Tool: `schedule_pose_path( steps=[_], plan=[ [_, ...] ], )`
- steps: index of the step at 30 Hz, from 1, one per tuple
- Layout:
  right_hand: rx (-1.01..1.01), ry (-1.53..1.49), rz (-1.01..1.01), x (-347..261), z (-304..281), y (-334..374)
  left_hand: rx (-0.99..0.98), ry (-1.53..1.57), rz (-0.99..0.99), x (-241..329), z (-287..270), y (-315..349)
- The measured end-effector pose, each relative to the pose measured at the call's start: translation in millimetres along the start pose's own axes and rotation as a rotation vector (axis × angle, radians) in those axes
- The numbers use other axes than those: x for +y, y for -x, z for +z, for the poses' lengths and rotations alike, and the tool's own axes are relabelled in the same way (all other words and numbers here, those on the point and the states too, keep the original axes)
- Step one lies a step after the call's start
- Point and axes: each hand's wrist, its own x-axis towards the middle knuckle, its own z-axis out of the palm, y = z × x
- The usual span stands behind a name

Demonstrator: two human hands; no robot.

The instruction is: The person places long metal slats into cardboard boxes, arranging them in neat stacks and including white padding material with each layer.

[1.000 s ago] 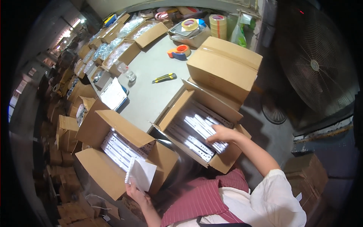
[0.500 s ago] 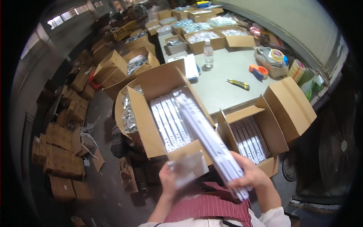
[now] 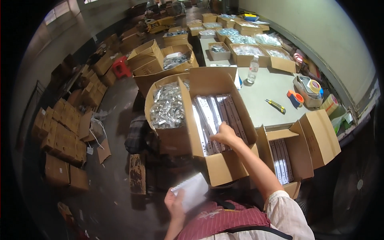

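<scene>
My right hand reaches down into a large open cardboard box, its fingers closed at the white metal drawer slides that stand in a row there. The slides are long, narrow and pierced with holes. Part of the grip is hidden by the back of the hand. Low in front of my body, my left hand pinches a white sheet-like packet by its left edge. A smaller open box to the right holds more drawer slides.
Left of the large box stands a carton of bagged metal parts. On the grey table are a cutter knife, a water bottle, an orange tape dispenser and several boxes of bagged parts. A red stool stands on the floor.
My right hand has moved from in front of my body into the large box; the bundle of drawer slides it carried is now down among the others. My left hand keeps the packet. The view has shifted.
</scene>
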Motion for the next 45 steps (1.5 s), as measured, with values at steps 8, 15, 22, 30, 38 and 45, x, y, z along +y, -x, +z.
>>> schedule_pose_path(
  steps=[8, 15, 22, 30, 38, 45],
  plan=[
    [0.001, 0.431, -0.21, 16, -11, 3, 0.043, 0.095, 0.019, 6, 3, -3],
    [0.31, 0.468, -0.471, 43, -5, 14, -0.05, 0.065, 0.003, 0, 7, -12],
    [0.391, 0.34, -0.682, 37, 8, 10, -0.077, 0.072, -0.006, -1, 24, -13],
    [-0.007, 0.362, -0.49, 64, -15, 3, -0.025, 0.07, 0.057, -1, 29, -7],
    [-0.295, 0.567, -0.268, 52, -23, 15, -0.024, 0.162, -0.09, -6, 33, 0],
    [-0.268, 0.533, -0.276, 49, 2, 21, -0.079, 0.123, -0.029, -9, 43, -10]
  ],
)
